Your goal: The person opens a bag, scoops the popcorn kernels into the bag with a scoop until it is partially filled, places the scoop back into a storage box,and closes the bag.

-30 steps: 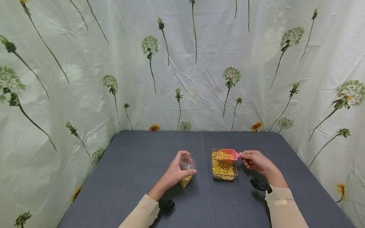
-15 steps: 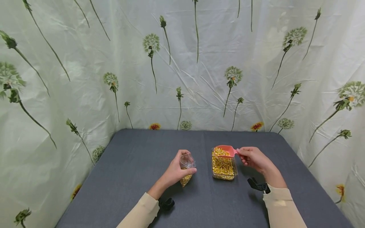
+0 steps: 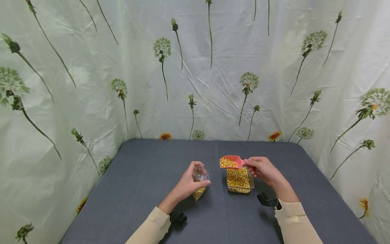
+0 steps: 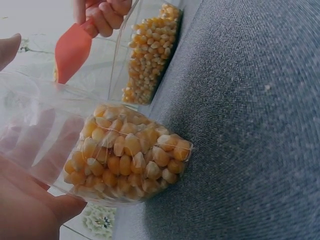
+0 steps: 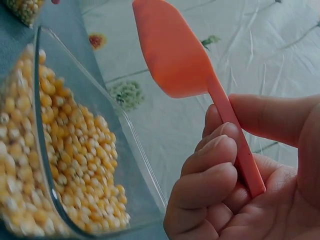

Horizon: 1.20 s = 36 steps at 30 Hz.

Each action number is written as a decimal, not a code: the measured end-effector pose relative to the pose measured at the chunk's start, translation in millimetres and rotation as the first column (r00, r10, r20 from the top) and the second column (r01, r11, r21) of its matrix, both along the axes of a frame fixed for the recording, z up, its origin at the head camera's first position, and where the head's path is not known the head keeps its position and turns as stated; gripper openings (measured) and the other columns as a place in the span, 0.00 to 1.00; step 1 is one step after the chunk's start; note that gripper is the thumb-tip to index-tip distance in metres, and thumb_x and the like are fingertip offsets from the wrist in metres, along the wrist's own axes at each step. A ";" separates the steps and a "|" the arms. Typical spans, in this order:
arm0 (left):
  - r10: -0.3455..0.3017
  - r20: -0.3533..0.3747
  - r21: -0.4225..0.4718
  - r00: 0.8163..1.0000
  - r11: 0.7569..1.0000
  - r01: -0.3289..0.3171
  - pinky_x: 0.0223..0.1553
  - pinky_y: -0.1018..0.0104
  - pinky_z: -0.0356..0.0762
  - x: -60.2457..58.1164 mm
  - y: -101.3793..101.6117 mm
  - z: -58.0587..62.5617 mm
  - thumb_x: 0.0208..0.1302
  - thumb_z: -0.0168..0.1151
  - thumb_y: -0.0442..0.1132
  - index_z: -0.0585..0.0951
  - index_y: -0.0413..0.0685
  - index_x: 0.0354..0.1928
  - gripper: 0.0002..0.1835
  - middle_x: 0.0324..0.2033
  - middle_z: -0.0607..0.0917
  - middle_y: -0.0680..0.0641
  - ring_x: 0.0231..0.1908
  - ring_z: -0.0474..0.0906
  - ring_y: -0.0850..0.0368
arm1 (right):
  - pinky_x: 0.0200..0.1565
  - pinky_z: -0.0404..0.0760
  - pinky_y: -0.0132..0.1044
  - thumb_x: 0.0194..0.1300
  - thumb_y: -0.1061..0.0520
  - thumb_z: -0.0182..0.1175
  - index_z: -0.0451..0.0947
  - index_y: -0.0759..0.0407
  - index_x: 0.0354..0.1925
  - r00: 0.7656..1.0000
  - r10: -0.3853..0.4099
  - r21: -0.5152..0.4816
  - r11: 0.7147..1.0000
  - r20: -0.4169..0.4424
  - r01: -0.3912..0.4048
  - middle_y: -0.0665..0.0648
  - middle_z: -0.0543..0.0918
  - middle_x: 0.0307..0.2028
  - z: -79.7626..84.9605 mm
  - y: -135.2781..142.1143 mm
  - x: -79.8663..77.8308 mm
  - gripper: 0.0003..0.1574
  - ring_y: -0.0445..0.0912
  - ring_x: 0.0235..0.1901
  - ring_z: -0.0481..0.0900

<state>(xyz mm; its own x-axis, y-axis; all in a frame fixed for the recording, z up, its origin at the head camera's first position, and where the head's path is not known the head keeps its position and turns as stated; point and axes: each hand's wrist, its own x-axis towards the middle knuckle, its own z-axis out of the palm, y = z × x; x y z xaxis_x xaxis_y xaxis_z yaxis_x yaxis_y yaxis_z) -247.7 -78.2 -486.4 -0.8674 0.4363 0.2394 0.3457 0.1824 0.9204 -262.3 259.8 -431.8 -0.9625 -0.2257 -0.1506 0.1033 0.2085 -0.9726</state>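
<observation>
My left hand (image 3: 186, 184) holds a clear plastic bag (image 4: 129, 157) by its upper part, fingers and thumb around the open mouth. Corn kernels fill the bag's lower end, which is at the table. In my right hand (image 3: 266, 173) the handle of a pinkish-red scoop (image 3: 234, 161) is pinched between thumb and curled fingers. Kernels lie in the scoop, which is raised over the far left rim of a clear rectangular container (image 3: 251, 183). That container holds many corn kernels (image 5: 75, 155). The scoop is apart from the bag, to its right.
A dark grey cloth-covered table (image 3: 152, 169) lies under everything. Behind it hangs a pale curtain (image 3: 219, 84) printed with dandelions. Black wrist-worn devices sit on both wrists, the right one (image 3: 268, 200) low beside the container.
My right hand has lifted the loaded scoop out of the container and moved it left toward the bag. My left hand and the bag have stayed in place.
</observation>
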 end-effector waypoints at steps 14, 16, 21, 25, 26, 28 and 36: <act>0.041 0.010 -0.019 0.999 0.999 -0.041 0.45 0.54 0.78 -1.3 0.5 -0.1 0.60 0.75 0.46 0.66 0.59 0.61 0.33 0.49 0.79 0.52 0.47 0.78 0.52 | 0.26 0.69 0.37 0.73 0.47 0.60 0.78 0.60 0.29 0.999 0.021 0.016 1.000 -0.042 -0.021 0.54 0.71 0.23 12.2 -24.9 7.5 0.20 0.45 0.22 0.68; 0.042 0.009 -0.020 0.999 0.999 -0.042 0.45 0.54 0.77 -1.2 0.5 -0.2 0.60 0.76 0.46 0.66 0.57 0.62 0.34 0.49 0.79 0.52 0.47 0.77 0.53 | 0.26 0.69 0.37 0.73 0.47 0.60 0.78 0.60 0.30 0.998 0.031 0.023 0.999 -0.051 -0.030 0.55 0.72 0.22 13.6 -27.6 8.7 0.20 0.45 0.22 0.68; 0.043 0.004 -0.022 0.999 0.999 -0.043 0.46 0.54 0.77 -1.3 1.2 -1.0 0.59 0.76 0.47 0.66 0.54 0.65 0.37 0.48 0.79 0.51 0.47 0.77 0.53 | 0.25 0.69 0.36 0.73 0.48 0.60 0.79 0.61 0.30 0.996 0.053 0.042 0.998 -0.066 -0.051 0.54 0.72 0.22 14.9 -34.4 11.4 0.20 0.45 0.23 0.68; 0.057 0.005 -0.040 0.998 0.998 -0.057 0.46 0.54 0.76 -1.1 2.1 -0.9 0.58 0.76 0.51 0.66 0.55 0.67 0.39 0.48 0.79 0.52 0.47 0.76 0.54 | 0.26 0.70 0.36 0.72 0.47 0.62 0.79 0.62 0.30 0.995 0.064 0.050 0.997 -0.071 -0.061 0.55 0.72 0.22 16.2 -40.2 13.7 0.20 0.46 0.23 0.68; 0.061 0.006 -0.044 0.998 0.997 -0.061 0.46 0.54 0.76 -0.7 2.3 -0.7 0.58 0.76 0.52 0.66 0.56 0.67 0.39 0.48 0.79 0.52 0.47 0.76 0.54 | 0.26 0.70 0.37 0.72 0.47 0.62 0.79 0.62 0.30 0.995 0.066 0.054 0.997 -0.073 -0.063 0.55 0.72 0.22 16.5 -41.8 14.2 0.20 0.47 0.23 0.68; 0.070 0.007 -0.057 0.998 0.996 -0.069 0.46 0.54 0.76 -0.4 2.6 -0.7 0.57 0.76 0.54 0.66 0.57 0.67 0.40 0.48 0.79 0.53 0.47 0.76 0.54 | 0.26 0.70 0.37 0.72 0.47 0.62 0.79 0.62 0.30 0.994 0.073 0.060 0.996 -0.075 -0.069 0.55 0.72 0.22 16.9 -44.9 15.1 0.20 0.47 0.23 0.68; 0.078 0.019 -0.067 0.997 0.995 -0.076 0.46 0.52 0.76 0.6 3.1 -0.1 0.56 0.76 0.55 0.67 0.61 0.65 0.38 0.55 0.78 0.51 0.48 0.75 0.52 | 0.26 0.71 0.39 0.73 0.50 0.61 0.81 0.64 0.33 0.990 0.105 0.087 0.991 -0.091 -0.097 0.55 0.72 0.22 17.2 -56.9 18.7 0.18 0.48 0.23 0.68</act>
